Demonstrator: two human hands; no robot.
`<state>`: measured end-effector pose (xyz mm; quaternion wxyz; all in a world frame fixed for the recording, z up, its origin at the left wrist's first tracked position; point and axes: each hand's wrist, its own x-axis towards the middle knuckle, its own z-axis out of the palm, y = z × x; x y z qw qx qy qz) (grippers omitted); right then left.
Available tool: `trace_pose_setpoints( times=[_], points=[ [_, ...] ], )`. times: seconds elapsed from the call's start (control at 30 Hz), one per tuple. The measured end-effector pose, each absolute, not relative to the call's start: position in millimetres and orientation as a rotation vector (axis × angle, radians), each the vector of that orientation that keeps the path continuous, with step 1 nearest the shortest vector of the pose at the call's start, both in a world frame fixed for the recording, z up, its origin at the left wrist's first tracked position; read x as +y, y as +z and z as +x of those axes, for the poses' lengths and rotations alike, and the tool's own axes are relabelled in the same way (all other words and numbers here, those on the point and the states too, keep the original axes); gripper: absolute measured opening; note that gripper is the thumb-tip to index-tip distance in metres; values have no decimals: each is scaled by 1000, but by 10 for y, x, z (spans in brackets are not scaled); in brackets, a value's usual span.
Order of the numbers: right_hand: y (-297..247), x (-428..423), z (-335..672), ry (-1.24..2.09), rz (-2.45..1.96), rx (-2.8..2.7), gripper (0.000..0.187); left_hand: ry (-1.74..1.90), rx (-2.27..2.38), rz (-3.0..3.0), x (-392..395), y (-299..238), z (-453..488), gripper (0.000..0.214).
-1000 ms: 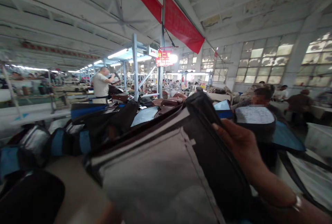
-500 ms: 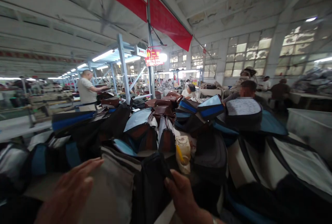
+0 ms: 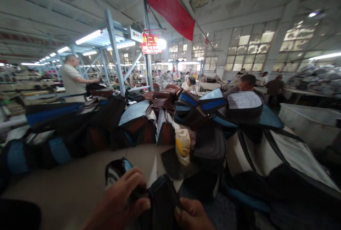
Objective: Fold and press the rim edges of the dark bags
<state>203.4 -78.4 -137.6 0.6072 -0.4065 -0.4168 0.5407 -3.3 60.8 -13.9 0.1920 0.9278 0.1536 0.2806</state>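
At the bottom of the head view my left hand (image 3: 121,201) curls its fingers over the top of a dark fabric bag piece (image 3: 160,198) with a pale lining and a blue edge. My right hand (image 3: 193,215) grips the same piece from the right, only the knuckles showing at the frame's edge. The piece lies low over the tan worktable (image 3: 80,183), bunched between both hands. Behind it stands a small cream plastic bottle (image 3: 182,144) with a yellow band.
Piles of black, blue, brown and white bag parts (image 3: 149,119) ring the table's far side and right. A person in a white shirt (image 3: 70,79) stands at the left; another person (image 3: 246,82) sits behind the pile. A white bin (image 3: 309,123) stands at the right.
The bag piece came down from in front of the camera to the table's near edge and folded smaller. My left hand went from flat on it to gripping it.
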Motion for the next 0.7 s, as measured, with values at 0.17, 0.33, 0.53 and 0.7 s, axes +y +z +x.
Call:
trace_pose_setpoints(
  times=[0.17,0.33,0.53,0.7],
  points=[
    [-1178,-1196,2094,1427,-899,-938,58,545,565,2323,320,1,33,38],
    [-678,-1362,2338,1108,-984,-1097,42,384,501,2118,-9,36,91,28],
    [-106,-1068,2386,708,-796,-1782,55,322,579,2075,-247,125,130,15],
    [-83,-850,2335,1030,-801,-1869,58,272,631,2050,-316,194,108,12]
  ],
)
